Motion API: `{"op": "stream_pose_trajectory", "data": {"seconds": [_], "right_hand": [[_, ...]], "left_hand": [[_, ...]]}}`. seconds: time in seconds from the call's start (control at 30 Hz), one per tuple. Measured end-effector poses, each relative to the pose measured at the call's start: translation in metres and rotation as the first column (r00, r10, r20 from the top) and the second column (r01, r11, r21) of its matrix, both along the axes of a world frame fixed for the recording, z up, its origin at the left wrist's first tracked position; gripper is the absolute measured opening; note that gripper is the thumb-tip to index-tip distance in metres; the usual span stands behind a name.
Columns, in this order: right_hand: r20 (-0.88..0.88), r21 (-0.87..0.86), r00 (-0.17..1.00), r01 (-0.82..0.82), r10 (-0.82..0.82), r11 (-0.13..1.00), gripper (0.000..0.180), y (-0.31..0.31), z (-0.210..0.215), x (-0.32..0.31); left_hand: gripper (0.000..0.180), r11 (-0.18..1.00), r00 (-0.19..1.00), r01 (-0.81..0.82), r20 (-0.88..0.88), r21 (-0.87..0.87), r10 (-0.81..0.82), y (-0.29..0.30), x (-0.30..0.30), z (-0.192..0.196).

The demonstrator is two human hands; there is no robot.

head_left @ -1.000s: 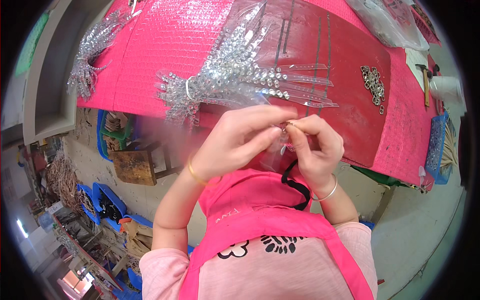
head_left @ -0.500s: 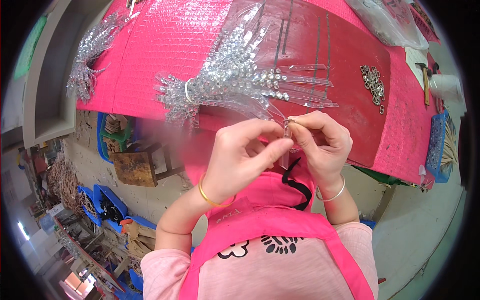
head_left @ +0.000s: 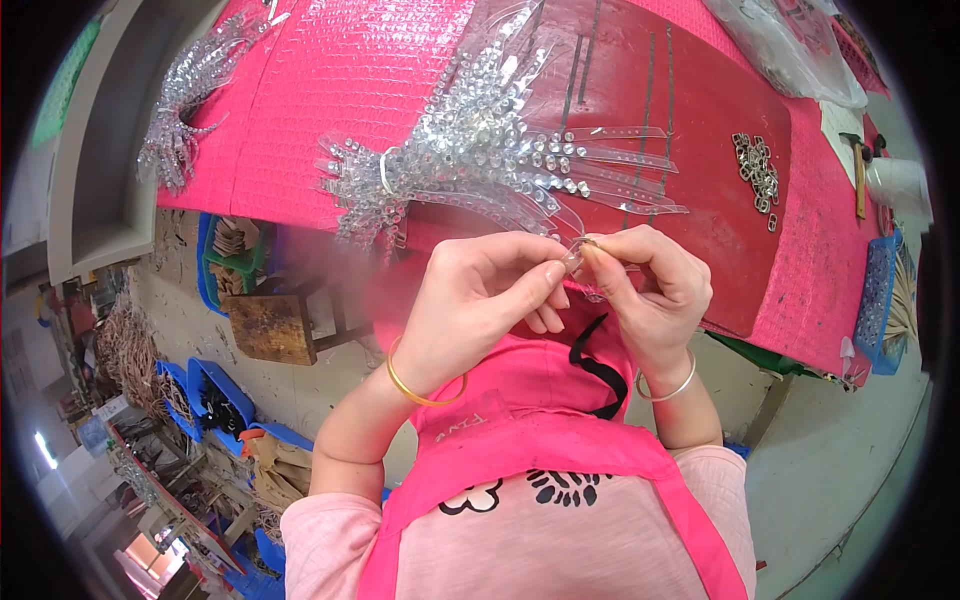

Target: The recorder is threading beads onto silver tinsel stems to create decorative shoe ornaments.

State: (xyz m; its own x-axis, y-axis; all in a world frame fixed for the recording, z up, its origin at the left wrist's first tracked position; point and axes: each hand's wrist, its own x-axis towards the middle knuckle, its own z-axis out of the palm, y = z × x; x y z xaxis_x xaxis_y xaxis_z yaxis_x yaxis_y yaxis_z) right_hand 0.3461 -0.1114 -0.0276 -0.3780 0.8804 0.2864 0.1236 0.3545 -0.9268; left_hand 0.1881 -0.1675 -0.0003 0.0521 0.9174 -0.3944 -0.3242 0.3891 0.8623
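My left hand [head_left: 475,295] pinches a clear plastic strap [head_left: 573,261] between thumb and forefinger, close to the table's front edge. Fingertip to fingertip with it, my right hand [head_left: 652,288] is closed on a small metal buckle [head_left: 589,241], mostly covered by the fingers. The strap meets the buckle there; whether it passes through cannot be made out. Just beyond my hands lies a large bundle of clear straps [head_left: 455,150] set with shiny round stones, bound by a white band [head_left: 386,172]. Loose metal buckles [head_left: 757,170] lie in a pile to the right.
A dark red mat [head_left: 720,255] covers part of the pink table cover [head_left: 300,120]. Another strap bundle [head_left: 178,120] lies far left. At the right are a hammer [head_left: 859,180], a plastic bag [head_left: 790,50] and a blue basket [head_left: 880,300]. A wooden stool [head_left: 272,328] stands below the left edge.
The strap end that hung down between my hands has swung up toward my left fingertips. My left thumb has shifted up and back, and the other left fingers have curled below it.
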Motion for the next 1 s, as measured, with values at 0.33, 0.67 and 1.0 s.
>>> {"op": "stream_pose_trajectory", "data": {"seconds": [0.33, 0.67, 1.0], "right_hand": [[0.19, 0.478, 0.98, -0.14, 0.054, 0.867, 0.016, 0.008, 0.009, 0.002], [-0.379, -0.536, 0.921, -0.133, -0.096, 0.834, 0.011, 0.006, 0.008, -0.003], [-0.515, -0.75, 0.723, -0.121, -0.461, 0.65, 0.01, 0.012, 0.02, -0.018]], "left_hand": [[0.012, 0.976, 0.894, -0.001, -0.436, 0.218, 0.099, -0.004, 0.009, 0.01], [0.017, 0.829, 0.884, 0.265, -0.468, 0.492, -0.004, 0.032, -0.003, -0.003], [0.01, 0.915, 0.78, 0.014, -0.577, 0.403, 0.242, 0.037, 0.014, -0.011]]}}
